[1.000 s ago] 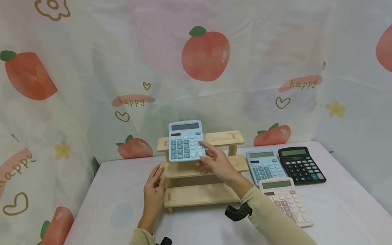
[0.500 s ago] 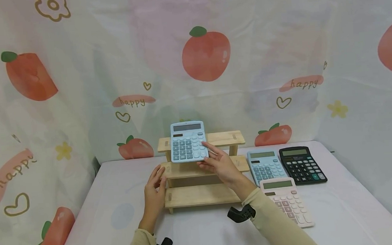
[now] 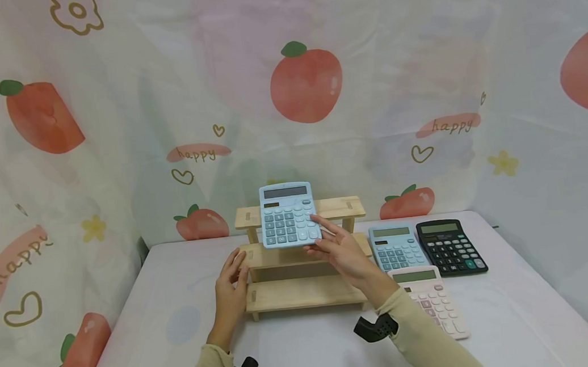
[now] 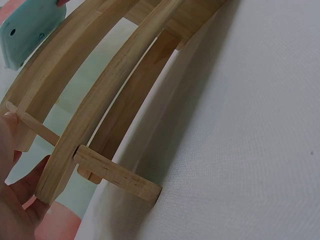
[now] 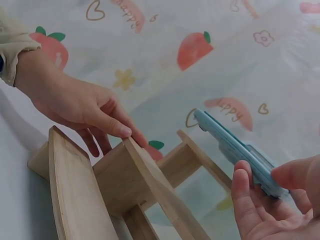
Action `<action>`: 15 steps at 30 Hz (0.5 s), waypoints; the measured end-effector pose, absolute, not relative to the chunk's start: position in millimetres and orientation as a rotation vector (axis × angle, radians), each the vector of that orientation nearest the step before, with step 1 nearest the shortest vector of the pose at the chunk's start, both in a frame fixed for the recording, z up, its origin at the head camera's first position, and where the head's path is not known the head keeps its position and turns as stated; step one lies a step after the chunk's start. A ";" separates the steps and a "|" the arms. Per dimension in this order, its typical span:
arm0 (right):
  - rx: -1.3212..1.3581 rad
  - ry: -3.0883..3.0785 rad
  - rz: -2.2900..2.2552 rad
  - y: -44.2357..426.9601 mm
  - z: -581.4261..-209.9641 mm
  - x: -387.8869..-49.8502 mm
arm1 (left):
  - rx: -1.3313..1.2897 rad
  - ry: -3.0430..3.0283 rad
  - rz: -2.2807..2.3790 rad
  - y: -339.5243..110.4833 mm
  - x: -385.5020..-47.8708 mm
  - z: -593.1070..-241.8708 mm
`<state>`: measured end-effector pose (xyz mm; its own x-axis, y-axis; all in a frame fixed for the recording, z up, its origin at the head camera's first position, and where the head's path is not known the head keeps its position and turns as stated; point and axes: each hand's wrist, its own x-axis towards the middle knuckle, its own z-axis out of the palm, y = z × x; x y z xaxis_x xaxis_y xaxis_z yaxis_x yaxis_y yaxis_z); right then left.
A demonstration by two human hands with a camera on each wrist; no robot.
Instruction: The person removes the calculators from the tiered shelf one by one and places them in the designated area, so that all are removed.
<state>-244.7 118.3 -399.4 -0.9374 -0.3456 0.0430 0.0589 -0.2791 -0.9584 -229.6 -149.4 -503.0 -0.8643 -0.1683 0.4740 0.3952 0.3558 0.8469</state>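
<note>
A light blue calculator (image 3: 287, 215) is held up at the top tier of a three-tier wooden display stand (image 3: 304, 294), its keys and screen facing me. My right hand (image 3: 348, 260) grips it by its lower right corner. In the right wrist view the thumb presses one face of the calculator (image 5: 240, 154) while fingers support the other, and it looks tilted and apart from the wood. My left hand (image 3: 231, 295) holds the left end of the stand's middle tier. Seen from the right wrist, that hand's thumb (image 5: 114, 125) lies on the board edge, with fingers reaching beneath.
Right of the stand lie a second blue calculator (image 3: 398, 247), a black calculator (image 3: 452, 247) and a pink one (image 3: 430, 299), which overlaps the second blue one. A white cloth covers the table (image 3: 178, 288). Behind hangs a fruit-print curtain (image 3: 246, 84).
My right hand and the blue calculator have shifted a little to the right and slightly down. The left hand keeps its place on the stand.
</note>
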 end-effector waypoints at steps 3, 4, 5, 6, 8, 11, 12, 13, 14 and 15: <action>-0.389 1.719 -2.284 122.3 -397.5 -241.7 | -0.182 -2.129 -1.543 -150.4 -230.0 -503.4; -0.397 1.722 -2.281 123.9 -396.8 -240.5 | -0.179 -2.126 -1.544 -150.6 -230.4 -503.9; -0.407 1.732 -2.277 125.7 -396.1 -239.3 | -0.177 -2.122 -1.548 -150.7 -230.7 -504.1; -0.408 1.737 -2.275 127.9 -395.7 -238.0 | -0.179 -2.117 -1.547 -150.7 -231.1 -504.7; -0.400 1.751 -2.267 132.8 -394.9 -234.8 | -0.189 -2.109 -1.544 -150.4 -231.4 -505.4; -0.389 1.794 -2.234 141.3 -394.3 -229.6 | -0.217 -2.098 -1.524 -150.1 -231.9 -506.2; -0.384 1.807 -2.221 144.1 -394.2 -227.8 | -0.225 -2.095 -1.515 -150.2 -232.1 -506.5; -0.388 1.827 -2.206 147.1 -394.0 -225.8 | -0.233 -2.092 -1.510 -150.2 -232.3 -506.5; -0.393 1.848 -2.189 149.9 -394.0 -224.2 | -0.237 -2.091 -1.507 -150.3 -232.3 -506.5; -0.398 1.866 -2.174 152.9 -394.1 -222.5 | -0.239 -2.091 -1.506 -150.5 -232.4 -506.4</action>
